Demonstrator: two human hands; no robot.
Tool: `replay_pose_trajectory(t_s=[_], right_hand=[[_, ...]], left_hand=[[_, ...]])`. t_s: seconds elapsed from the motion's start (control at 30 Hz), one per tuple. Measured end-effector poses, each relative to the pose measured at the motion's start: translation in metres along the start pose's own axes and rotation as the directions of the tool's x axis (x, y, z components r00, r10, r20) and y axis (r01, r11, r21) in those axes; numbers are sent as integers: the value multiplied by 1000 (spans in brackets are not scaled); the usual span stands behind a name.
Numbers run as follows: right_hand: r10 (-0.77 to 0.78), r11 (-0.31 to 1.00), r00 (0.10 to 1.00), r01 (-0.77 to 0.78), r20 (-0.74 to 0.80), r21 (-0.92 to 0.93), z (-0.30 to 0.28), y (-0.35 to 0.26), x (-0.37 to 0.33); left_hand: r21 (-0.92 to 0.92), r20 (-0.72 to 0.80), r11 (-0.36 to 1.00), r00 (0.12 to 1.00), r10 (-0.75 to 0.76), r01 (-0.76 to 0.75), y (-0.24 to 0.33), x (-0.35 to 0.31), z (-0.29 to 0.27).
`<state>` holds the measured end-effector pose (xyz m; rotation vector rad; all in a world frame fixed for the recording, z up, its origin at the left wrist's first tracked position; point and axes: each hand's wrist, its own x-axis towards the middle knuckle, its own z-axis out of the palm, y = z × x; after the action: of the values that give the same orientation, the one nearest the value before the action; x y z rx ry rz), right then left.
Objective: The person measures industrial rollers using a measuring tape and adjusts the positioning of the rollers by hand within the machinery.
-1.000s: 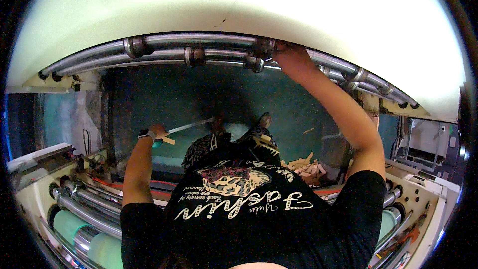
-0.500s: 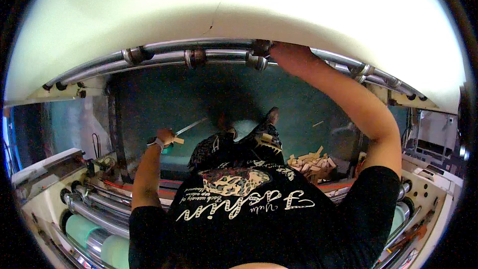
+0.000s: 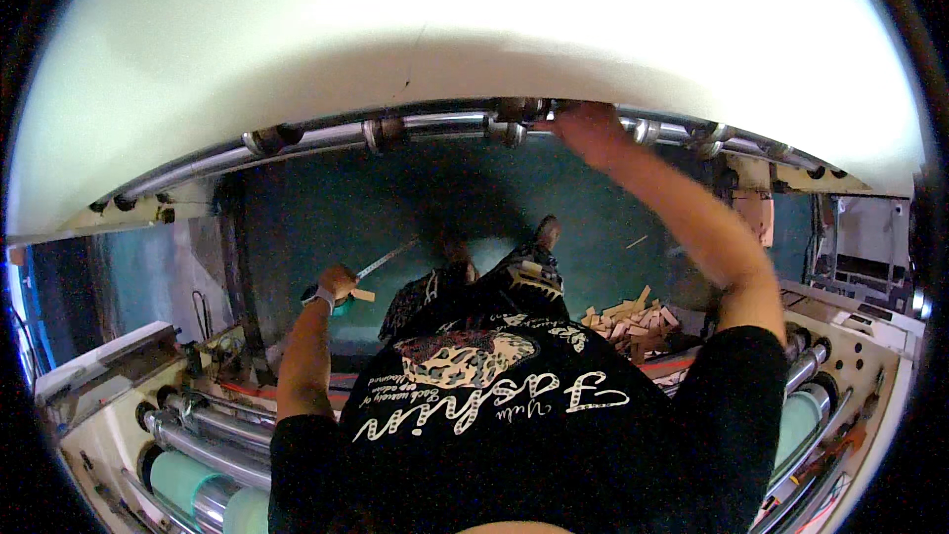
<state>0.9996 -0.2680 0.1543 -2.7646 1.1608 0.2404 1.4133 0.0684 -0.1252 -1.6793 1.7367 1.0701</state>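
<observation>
My left hand [image 3: 337, 283], low on the left, is closed around a tape measure [image 3: 386, 258]. Its blade stretches out toward the upper right, and a bit of green casing shows under the hand. A short tan strip [image 3: 365, 295] sticks out beside the same fingers. Up at the metal shafts [image 3: 447, 125], my right hand [image 3: 590, 133] reaches in just right of a ring-shaped collar [image 3: 510, 131]. Its fingers are blurred and partly hidden in shadow there, so their grip is unclear.
A large white sheet or roll [image 3: 474, 0] curves above the shafts. A heap of tan strips [image 3: 633, 324] lies on the floor right of my legs. Behind me stand more metal rollers [image 3: 203, 435] with green sleeves [image 3: 183, 475]. Machine side frames flank both sides.
My right hand has shifted slightly right and down, away from the collar. The whole view has moved a little. My left hand still holds the tape measure and strip.
</observation>
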Motion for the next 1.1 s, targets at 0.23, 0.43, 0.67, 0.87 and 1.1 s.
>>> replay_pose_trajectory(t_s=[0.23,0.43,0.67,0.87,1.1], right_hand=[[488,-468,872,220,43,856,142,-107,36],[678,-613,716,426,167,665,115,-148,60],[372,-926,629,203,683,317,37,-154,59],[344,-412,936,228,-81,882,133,-107,47],[-53,-258,983,159,-178,953,114,-81,33]], left_hand=[[368,-126,930,990,65,-14,31,-4,-18],[-4,-161,1000,987,-26,25,55,-63,-43],[-260,-61,964,996,-65,47,26,-64,20],[-552,12,819,984,-180,156,47,-67,-56],[-658,-46,747,985,-165,94,99,-45,-129]])
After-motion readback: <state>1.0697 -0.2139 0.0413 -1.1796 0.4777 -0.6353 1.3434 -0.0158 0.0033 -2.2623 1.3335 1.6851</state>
